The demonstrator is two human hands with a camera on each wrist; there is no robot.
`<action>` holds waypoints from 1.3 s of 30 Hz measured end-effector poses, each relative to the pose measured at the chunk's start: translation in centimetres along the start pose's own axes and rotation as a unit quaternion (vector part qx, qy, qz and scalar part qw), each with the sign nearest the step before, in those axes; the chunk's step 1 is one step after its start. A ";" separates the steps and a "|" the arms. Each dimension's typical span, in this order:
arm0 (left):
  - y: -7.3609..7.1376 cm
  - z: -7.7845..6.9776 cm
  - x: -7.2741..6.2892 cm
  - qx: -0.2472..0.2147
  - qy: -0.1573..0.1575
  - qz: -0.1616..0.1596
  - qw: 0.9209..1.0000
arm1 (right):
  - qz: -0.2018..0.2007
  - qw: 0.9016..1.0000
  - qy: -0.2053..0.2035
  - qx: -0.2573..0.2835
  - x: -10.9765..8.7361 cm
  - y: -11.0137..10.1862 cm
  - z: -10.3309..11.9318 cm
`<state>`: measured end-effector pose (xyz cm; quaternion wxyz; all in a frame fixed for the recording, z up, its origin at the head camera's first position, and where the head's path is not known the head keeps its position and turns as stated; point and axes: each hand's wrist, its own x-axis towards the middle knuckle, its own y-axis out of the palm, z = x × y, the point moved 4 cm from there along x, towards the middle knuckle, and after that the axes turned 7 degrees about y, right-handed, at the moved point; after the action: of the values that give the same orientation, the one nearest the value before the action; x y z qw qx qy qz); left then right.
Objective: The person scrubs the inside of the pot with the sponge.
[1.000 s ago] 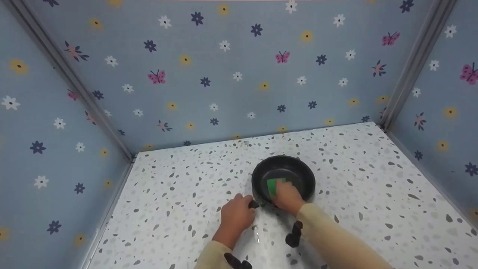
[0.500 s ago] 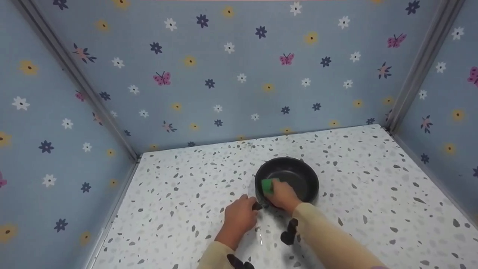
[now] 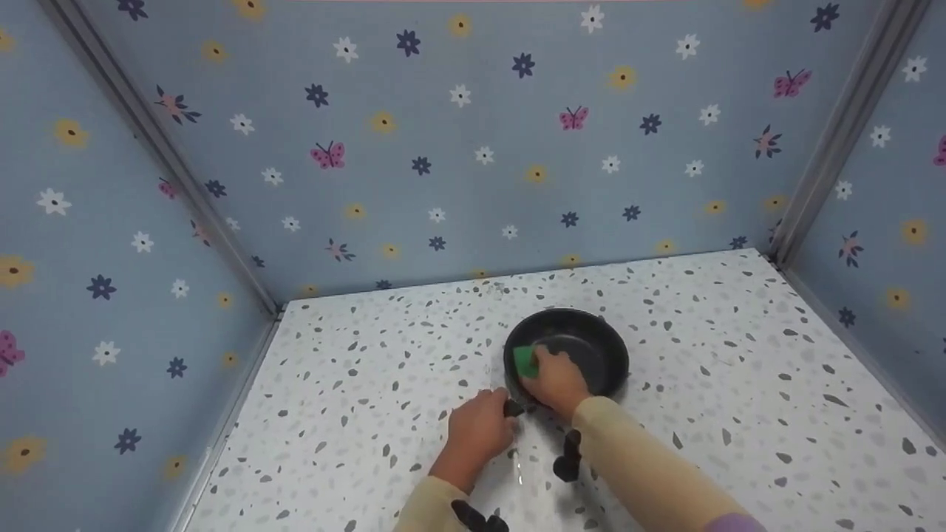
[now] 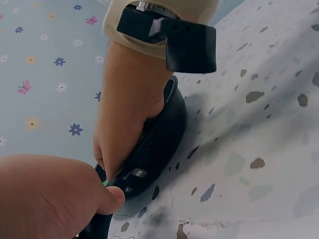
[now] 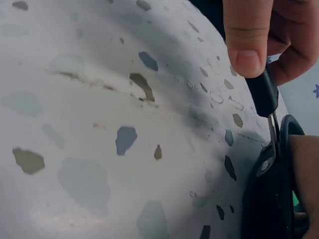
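A black frying pan (image 3: 591,355) lies on the speckled tabletop, its open side up. My left hand (image 3: 479,428) grips the pan's short black handle (image 3: 513,408); in the right wrist view the thumb presses on top of the handle (image 5: 263,94), fingers curled beneath. Inside the pan, my right hand (image 3: 559,386) pinches a green scouring pad (image 3: 525,360) against the left part of the inner surface. From the left wrist view, the right hand (image 4: 127,99) reaches over the rim, and only a sliver of the green pad shows. Rivets hold the handle bracket (image 4: 138,173) to the pan wall.
The white tabletop (image 3: 355,399) has grey terrazzo flecks. Blue flower-patterned panels (image 3: 443,148) stand behind it and at both sides, joined by metal corner posts (image 3: 828,140). Black camera mounts (image 3: 567,458) sit on both wrists.
My right hand has slid the green pad from near the pan's middle toward its left wall. The left hand keeps its grip on the handle. The head view has shifted slightly.
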<state>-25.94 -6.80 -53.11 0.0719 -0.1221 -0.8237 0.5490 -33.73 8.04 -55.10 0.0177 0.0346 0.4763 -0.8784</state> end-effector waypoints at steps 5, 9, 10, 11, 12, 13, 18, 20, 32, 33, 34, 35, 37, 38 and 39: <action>-0.2 0.5 -0.1 -0.044 -0.025 0.000 0.999 | 0.018 1.000 0.005 -0.015 0.4 -0.8 -0.1; -0.3 0.8 0.0 -0.083 -0.038 0.015 0.996 | 0.027 0.999 0.023 -0.014 0.7 -1.5 -0.5; -0.3 0.8 0.0 -0.101 -0.044 0.023 0.994 | 0.027 0.999 0.027 -0.015 0.8 -1.7 -0.7; -0.4 0.8 0.1 -0.119 -0.049 0.030 0.991 | 0.027 0.999 0.030 -0.013 0.9 -1.9 -0.8; -0.4 0.9 0.2 -0.139 -0.054 0.038 0.988 | 0.025 0.999 0.029 -0.012 1.0 -2.2 -0.8; -0.4 1.0 0.3 -0.159 -0.060 0.047 0.984 | 0.024 0.999 0.027 -0.009 1.1 -2.4 -0.8; 0.0 1.8 0.5 -0.268 -0.088 0.086 0.956 | 0.021 0.999 0.033 0.002 1.3 -3.8 -0.6; 0.2 2.0 0.5 -0.306 -0.101 0.097 0.942 | 0.025 0.999 0.040 0.008 1.3 -4.3 -0.7; 1.4 3.4 0.7 -0.498 -0.153 0.157 0.839 | 0.019 0.999 0.029 0.036 1.1 -7.8 -1.5; 1.5 3.5 0.7 -0.514 -0.162 0.158 0.827 | 0.023 0.998 0.033 0.039 1.1 -8.0 -1.6; 1.6 3.7 0.6 -0.527 -0.168 0.159 0.818 | 0.026 0.998 0.038 0.043 1.1 -8.3 -1.7; 1.7 3.7 0.6 -0.538 -0.171 0.160 0.810 | 0.029 0.998 0.041 0.047 1.2 -8.5 -1.9; 1.8 3.8 0.6 -0.553 -0.174 0.160 0.799 | 0.033 0.997 0.049 0.058 1.2 -8.9 -2.2; 1.8 3.8 0.6 -0.556 -0.172 0.160 0.797 | 0.033 0.996 0.052 0.061 1.2 -9.1 -2.4; 1.9 3.8 0.7 -0.559 -0.170 0.163 0.795 | 0.033 0.996 0.049 0.062 1.2 -9.3 -2.6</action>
<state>-27.30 -9.32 -56.36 -0.2401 -0.1782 -0.9542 0.0090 -35.42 15.26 -48.85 0.0212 0.0943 0.4199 -0.9024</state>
